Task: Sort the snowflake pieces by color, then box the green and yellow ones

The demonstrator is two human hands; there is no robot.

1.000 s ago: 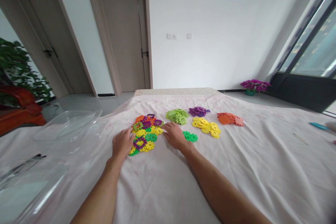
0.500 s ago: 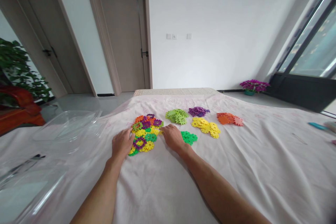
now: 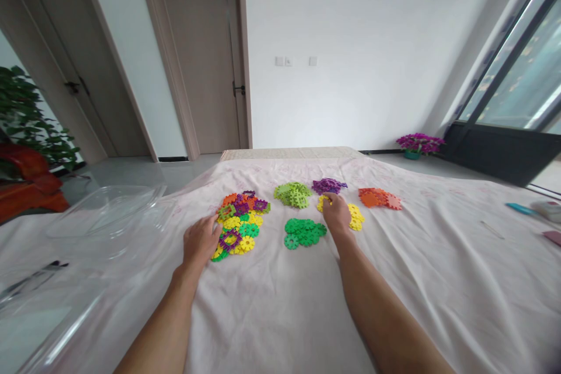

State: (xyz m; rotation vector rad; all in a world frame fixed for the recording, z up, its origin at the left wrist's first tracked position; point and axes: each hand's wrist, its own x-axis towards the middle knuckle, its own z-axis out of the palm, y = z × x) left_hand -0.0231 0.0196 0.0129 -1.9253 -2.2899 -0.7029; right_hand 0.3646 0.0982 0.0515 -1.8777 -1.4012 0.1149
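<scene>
My left hand (image 3: 201, 241) rests on the left edge of a mixed pile of plastic toothed discs (image 3: 248, 229), its fingers stretched out and loose. Orange, purple, yellow and green pieces overlap in that pile. My right hand (image 3: 336, 214) is over the pile of yellow flower-shaped discs (image 3: 356, 217), hiding its middle. The fingers there are pinched at a yellow disc (image 3: 321, 203), though its outline is partly covered. Single-colour piles lie around: green discs (image 3: 305, 232), light green pieces (image 3: 293, 194), purple pieces (image 3: 328, 186) and orange pieces (image 3: 379, 198).
Clear plastic containers (image 3: 109, 213) stand on the pale cloth (image 3: 272, 310) at the left. Toward the right edge lie a blue object (image 3: 520, 208), a thin stick (image 3: 492, 229) and a pinkish block (image 3: 553, 237). A wooden chair arm (image 3: 30, 181) borders the left.
My right hand has moved right from the mixed pile to the yellow pile, uncovering the green discs. My left hand stays by the mixed pile. The view has shifted slightly.
</scene>
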